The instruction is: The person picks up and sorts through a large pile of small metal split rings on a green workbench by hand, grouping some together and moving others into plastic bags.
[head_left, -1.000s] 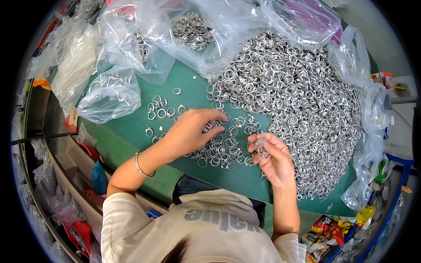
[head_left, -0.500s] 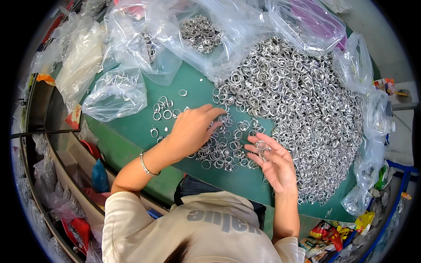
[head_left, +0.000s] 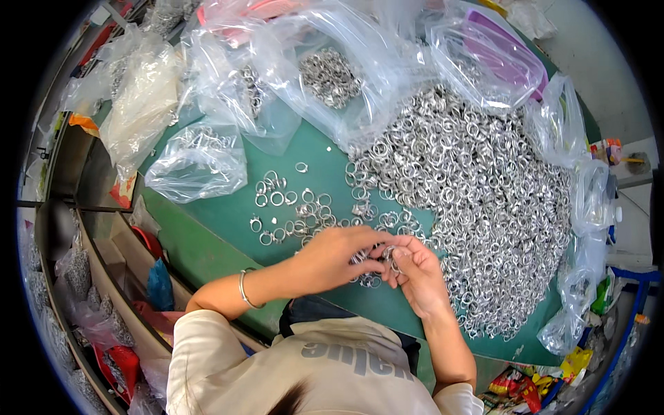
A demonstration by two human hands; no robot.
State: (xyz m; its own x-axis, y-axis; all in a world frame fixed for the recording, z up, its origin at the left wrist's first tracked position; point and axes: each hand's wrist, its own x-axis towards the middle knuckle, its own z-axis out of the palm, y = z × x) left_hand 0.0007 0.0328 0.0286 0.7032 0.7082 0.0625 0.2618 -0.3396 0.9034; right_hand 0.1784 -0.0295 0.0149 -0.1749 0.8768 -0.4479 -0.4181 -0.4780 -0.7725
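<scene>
Green tabletop (head_left: pixel 220 225) passable at left, ring heap (head_left: pixel 494 207) blocking right, bags (head_left: pixel 377 86) beyond

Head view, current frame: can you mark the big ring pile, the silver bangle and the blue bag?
Big ring pile (head_left: pixel 494 204): head view, middle of its surface.
Silver bangle (head_left: pixel 243 289): head view, picture-left side of its band.
Blue bag (head_left: pixel 160 287): head view, middle of its side.

And here's the room: a green tabletop (head_left: pixel 315 149) stretches across the middle, bright light on it, while dark-framed, beige compartments (head_left: pixel 128 266) curve down the left. Over right, a blue frame (head_left: pixel 635 275) stands low; above, a pale grey surface (head_left: pixel 595 83) (wall or floor, can't tell).
</scene>
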